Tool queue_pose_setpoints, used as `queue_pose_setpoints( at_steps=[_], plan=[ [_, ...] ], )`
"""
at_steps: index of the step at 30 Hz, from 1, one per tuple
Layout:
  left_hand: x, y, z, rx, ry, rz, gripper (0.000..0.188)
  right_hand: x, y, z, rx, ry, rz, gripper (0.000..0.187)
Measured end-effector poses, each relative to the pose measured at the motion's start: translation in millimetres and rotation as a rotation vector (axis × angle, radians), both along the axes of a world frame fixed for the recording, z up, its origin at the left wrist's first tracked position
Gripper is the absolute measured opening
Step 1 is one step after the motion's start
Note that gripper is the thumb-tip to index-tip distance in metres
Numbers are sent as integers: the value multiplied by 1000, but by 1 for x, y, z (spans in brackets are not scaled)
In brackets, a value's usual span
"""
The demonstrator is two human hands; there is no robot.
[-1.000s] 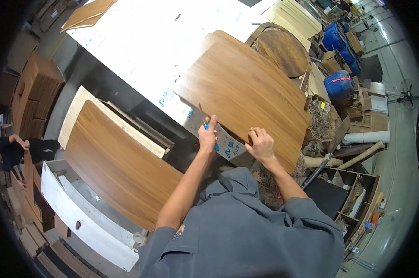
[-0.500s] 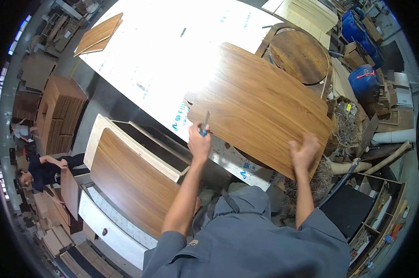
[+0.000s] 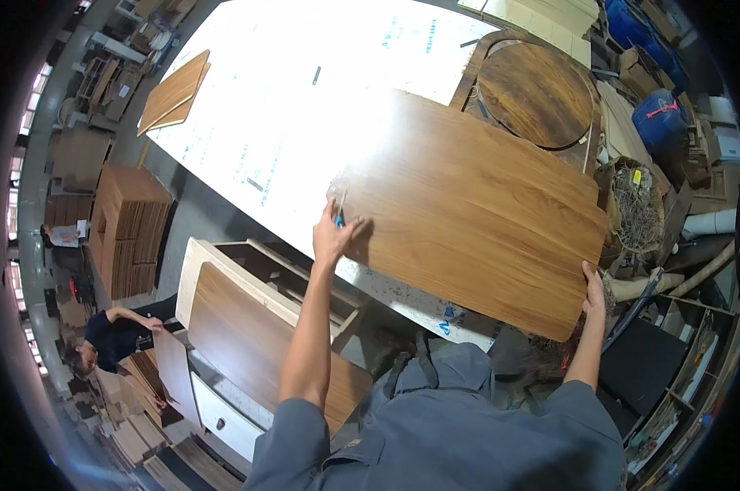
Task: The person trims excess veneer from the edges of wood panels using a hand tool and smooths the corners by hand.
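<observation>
Wood-grain board [image 3: 476,213] runs lengthwise from left hand [image 3: 330,239], curled round a blue-handled tool [image 3: 339,221], to right hand [image 3: 594,293], fingers on the end edge, can't tell if gripping.

Round wooden panel [image 3: 535,94] near a blue barrel [image 3: 660,129], brown stack [image 3: 132,233] at left
</observation>
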State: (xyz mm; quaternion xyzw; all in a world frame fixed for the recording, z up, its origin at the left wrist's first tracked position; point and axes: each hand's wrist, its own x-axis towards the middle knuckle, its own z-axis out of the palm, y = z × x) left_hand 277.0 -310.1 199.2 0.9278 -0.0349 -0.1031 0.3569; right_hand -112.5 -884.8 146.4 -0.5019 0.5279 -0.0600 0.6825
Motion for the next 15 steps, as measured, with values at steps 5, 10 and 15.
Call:
queue_pose_setpoints(
  at_steps=[5, 10, 15],
  plan=[
    [-85, -13, 17, 99, 91, 47, 87, -4, -24, 14, 4, 52, 40, 90],
    [-82, 4, 3, 172, 365, 120, 77, 27, -49, 16, -35, 280, 22, 106],
    [-78, 23, -22, -192, 611, -37, 54, 19, -31, -15, -453, 425, 6, 102]
  ],
)
